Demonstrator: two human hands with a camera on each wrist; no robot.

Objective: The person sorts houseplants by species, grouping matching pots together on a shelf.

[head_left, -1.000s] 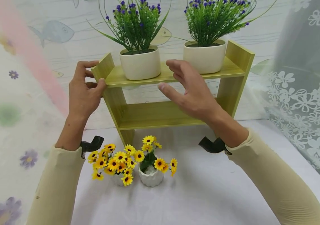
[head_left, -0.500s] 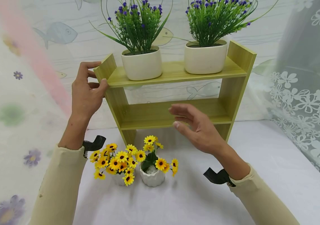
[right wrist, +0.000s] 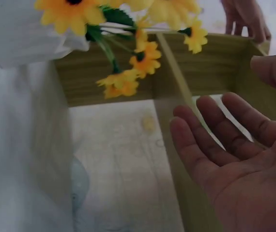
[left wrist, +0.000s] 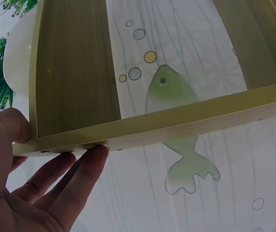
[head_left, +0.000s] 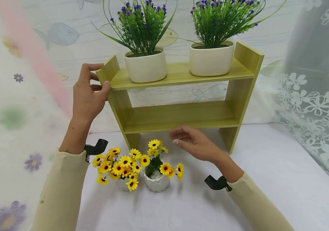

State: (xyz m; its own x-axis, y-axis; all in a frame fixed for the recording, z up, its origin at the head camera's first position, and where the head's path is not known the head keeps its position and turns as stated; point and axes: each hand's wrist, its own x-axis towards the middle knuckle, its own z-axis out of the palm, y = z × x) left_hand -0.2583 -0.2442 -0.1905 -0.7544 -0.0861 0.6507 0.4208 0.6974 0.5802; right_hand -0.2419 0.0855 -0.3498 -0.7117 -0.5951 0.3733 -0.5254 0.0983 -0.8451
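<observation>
A wooden two-tier shelf [head_left: 179,115] stands at the back of the table. My left hand [head_left: 87,93] grips the upper part of its left side panel; in the left wrist view the fingers [left wrist: 82,179] lie along the outer face, the thumb at the front edge. My right hand [head_left: 194,142] hangs in front of the lower board, fingers loosely bent, holding nothing. To its left is a white pot with yellow flowers [head_left: 156,183], its petals close to the fingertips. Another pot of yellow flowers [head_left: 118,166] sits beside it, its pot mostly hidden by the blooms.
Two white oval planters with purple-flowered greenery, a left one [head_left: 146,67] and a right one [head_left: 211,59], stand on the top board. A white cloth [head_left: 182,208] covers the table. Patterned curtains hang behind and at the left; a lace-edged sheer curtain [head_left: 315,106] hangs at the right.
My right hand has come down from the top board, between the planters, to below the lower board near the yellow flowers. The left hand keeps its grip on the side panel.
</observation>
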